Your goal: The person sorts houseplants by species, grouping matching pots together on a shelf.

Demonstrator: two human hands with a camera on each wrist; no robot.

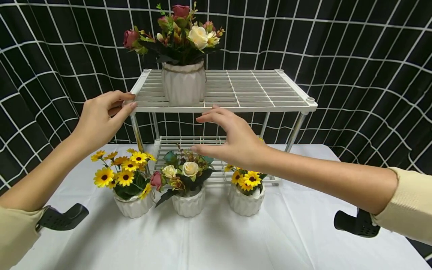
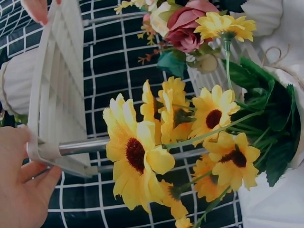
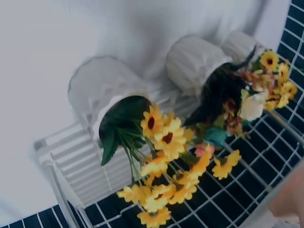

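Observation:
A white two-tier wire shelf [image 1: 256,109] stands on the table. My left hand [image 1: 101,114] grips the front left corner of its upper tier, thumb and fingers to either side of the corner post, as the left wrist view shows at the shelf corner [image 2: 40,151]. Just before the front edge of that tier, my right hand [image 1: 236,138] is held with fingers spread from the thumb and nothing between them. On the upper tier, left of centre, sits a white pot [image 1: 183,84] of red and cream artificial roses [image 1: 197,36].
In front of the lower tier [image 1: 216,180] stand three white pots: sunflowers [image 1: 125,177] at left, mixed roses [image 1: 190,169] in the middle, smaller sunflowers [image 1: 251,180] at right. A white cloth [image 1: 216,243] covers the table; a black white-gridded curtain [image 1: 354,75] hangs behind.

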